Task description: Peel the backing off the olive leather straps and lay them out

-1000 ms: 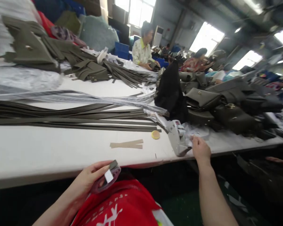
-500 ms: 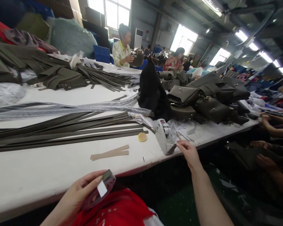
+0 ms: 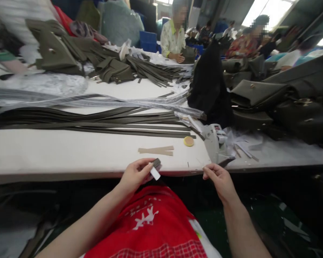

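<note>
My left hand [image 3: 136,174] pinches a rolled dark strap [image 3: 156,164] with a white paper piece [image 3: 155,173] on it, just over the table's front edge. To its right, my right hand [image 3: 218,177] is closed at the fingertips beside the edge; whatever it holds is too small to name. Just beyond that hand stands a white tape dispenser [image 3: 214,143]. Two crossed tan strips [image 3: 156,150] and a round yellow-rimmed disc [image 3: 188,141] lie on the table in front of my hands.
Long dark straps [image 3: 97,120] run across the white table [image 3: 70,154]. A black cloth heap [image 3: 210,86] rises behind the dispenser, with dark bags [image 3: 258,93] piled at right. Another person [image 3: 173,39] works across the table, and more people sit farther back.
The view has swung right and down. My left hand has come up to the table edge with the rolled strap, nearer my right hand. My right hand has drawn back slightly from the dispenser.
</note>
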The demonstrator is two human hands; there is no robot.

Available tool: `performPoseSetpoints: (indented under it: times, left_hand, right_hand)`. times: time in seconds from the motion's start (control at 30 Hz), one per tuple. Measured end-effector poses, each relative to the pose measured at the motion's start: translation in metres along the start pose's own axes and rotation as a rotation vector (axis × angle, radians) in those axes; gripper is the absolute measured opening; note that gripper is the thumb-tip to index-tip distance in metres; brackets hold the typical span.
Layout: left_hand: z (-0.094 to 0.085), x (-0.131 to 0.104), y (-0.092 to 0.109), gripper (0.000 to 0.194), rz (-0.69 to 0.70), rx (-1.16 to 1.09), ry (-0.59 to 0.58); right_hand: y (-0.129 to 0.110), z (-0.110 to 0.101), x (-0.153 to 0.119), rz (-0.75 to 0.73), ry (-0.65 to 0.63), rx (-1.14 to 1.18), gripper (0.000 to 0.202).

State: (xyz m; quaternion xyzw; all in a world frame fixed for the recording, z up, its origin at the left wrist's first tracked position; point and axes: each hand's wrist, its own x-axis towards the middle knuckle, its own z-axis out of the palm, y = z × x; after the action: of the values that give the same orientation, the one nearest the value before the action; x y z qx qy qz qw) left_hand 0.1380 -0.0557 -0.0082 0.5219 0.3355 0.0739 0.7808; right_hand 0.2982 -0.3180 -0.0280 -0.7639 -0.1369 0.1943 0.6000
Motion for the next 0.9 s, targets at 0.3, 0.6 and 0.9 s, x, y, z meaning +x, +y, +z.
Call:
performPoseSetpoints:
  times: [0.3,0.6,0.9]
  left_hand:
    - [-0.008,-0.001,-0.017,0.054,0.196,0.002,0.045]
    - [-0.015,-0.006,-0.018,0.055,0.182,-0.107,0.046]
    - [-0.01,-0.014,-0.008,0.055,0.156,-0.122,0.009]
  right_hand:
    - [-0.024,0.134,-0.017,0.115,-0.494,0.391,0.025]
    - [-0.024,0.152,-0.013,0.203,-0.57,0.346,0.033]
    - [-0.024,0.163,-0.011,0.238,-0.511,0.338,0.04]
